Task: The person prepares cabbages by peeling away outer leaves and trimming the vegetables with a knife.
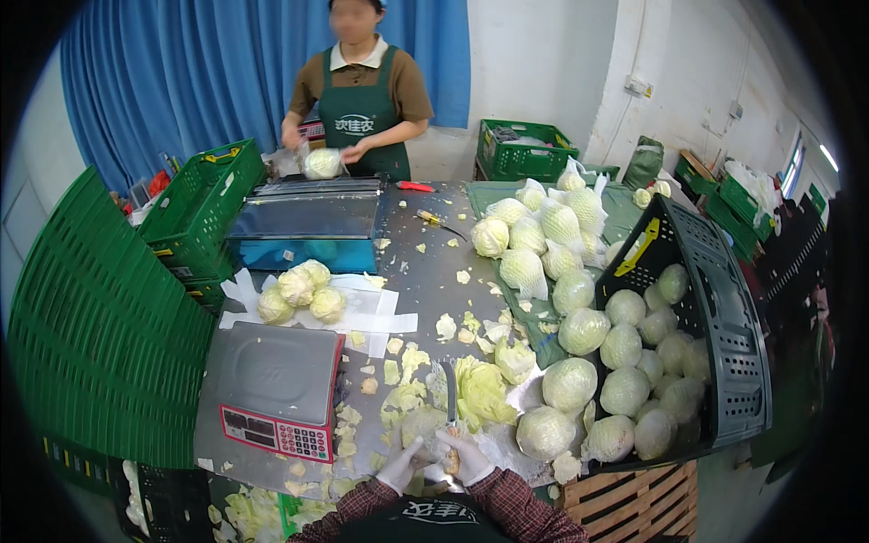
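Note:
My left hand (402, 465), in a white glove, is at the near table edge, its fingers against a cabbage (422, 422) that looks wrapped in clear film. My right hand (468, 456), also gloved, is closed around the wooden handle of a curved knife (451, 400), whose blade points away from me. Past and beside the blade lie loose cabbage leaves (482, 391). Right of my hands sit wrapped cabbages (545, 433). A scale (278, 390) stands to the left, with several bare cabbages (297, 285) on white paper behind it.
A dark crate (736, 380) holding wrapped cabbages lies tipped at right. Net-wrapped cabbages (560, 224) rest on green cloth. A yellow-handled knife (434, 220) and a red-handled tool (415, 186) lie farther back. Green crates (197, 197) stand left. Across the table, a co-worker (363, 102) handles a cabbage.

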The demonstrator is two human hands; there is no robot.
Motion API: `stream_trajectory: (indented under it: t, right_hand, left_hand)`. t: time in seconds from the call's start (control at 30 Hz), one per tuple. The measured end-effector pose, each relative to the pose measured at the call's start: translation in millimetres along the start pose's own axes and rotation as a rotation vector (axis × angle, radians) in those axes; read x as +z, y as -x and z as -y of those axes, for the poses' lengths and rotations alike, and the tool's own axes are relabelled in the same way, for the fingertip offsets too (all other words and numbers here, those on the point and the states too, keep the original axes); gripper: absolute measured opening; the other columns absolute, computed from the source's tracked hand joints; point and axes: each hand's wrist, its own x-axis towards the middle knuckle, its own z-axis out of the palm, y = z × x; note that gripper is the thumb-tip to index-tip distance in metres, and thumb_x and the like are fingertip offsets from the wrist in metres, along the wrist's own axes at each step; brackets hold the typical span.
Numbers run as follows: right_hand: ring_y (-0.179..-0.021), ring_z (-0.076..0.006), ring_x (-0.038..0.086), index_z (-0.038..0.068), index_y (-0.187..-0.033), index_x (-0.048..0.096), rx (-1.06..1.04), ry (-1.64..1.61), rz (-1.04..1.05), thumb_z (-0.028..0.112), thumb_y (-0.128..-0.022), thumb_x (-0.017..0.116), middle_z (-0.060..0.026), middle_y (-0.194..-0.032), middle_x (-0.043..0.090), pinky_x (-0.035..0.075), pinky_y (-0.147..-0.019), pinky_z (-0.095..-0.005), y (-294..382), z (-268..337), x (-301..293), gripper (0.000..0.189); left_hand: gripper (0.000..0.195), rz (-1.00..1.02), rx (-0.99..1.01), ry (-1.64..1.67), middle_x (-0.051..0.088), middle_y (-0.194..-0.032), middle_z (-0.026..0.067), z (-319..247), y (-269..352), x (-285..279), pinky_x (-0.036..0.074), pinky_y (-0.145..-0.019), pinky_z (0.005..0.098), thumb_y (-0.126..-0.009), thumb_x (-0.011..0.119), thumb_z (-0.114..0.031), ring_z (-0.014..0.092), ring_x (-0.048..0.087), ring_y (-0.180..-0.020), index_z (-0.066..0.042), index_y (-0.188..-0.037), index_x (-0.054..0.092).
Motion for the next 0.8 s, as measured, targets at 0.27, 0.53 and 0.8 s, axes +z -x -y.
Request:
stream_trajectory:
  t: [0.27,0.53,0.8]
  right_hand:
    - [-0.056,-0.0096,0.053,0.005,-0.108,0.052,0.192,-0.449,0.560,0.012,-0.093,0.050,-0.0010,-0.075,0.058,0.043,-0.047,-0.0209,7,8,-1,0.017]
    - [-0.044,-0.0050,0.036,0.015,-0.068,0.044,-0.657,-0.138,0.122,0.013,-0.090,0.050,0.0067,-0.057,0.040,0.030,-0.041,-0.0188,27,93,-11,0.023]
    - [-0.102,-0.0184,0.054,0.000,-0.123,0.048,-0.773,1.283,-0.243,0.041,-0.067,0.080,-0.0128,-0.111,0.055,0.047,-0.082,-0.0316,24,55,-2,0.076]
  left_hand:
    - [0.092,0.295,0.096,0.087,0.043,-0.140,0.0123,-8,-31,-12,0.036,-0.106,0.0446,-0.074,0.067,-0.059,0.027,0.045,-0.126,-0.009,-0.142,0.030]
    - [0.106,0.435,0.156,0.132,0.039,-0.141,0.0141,-53,12,38,0.038,-0.106,0.0459,-0.062,0.079,-0.050,0.030,0.043,-0.127,-0.007,-0.143,0.026]
    - [0.105,0.181,0.532,-0.387,0.043,-0.133,0.0121,-103,32,51,0.041,-0.103,0.0392,-0.059,0.086,-0.017,0.026,0.044,-0.124,-0.007,-0.142,0.023]
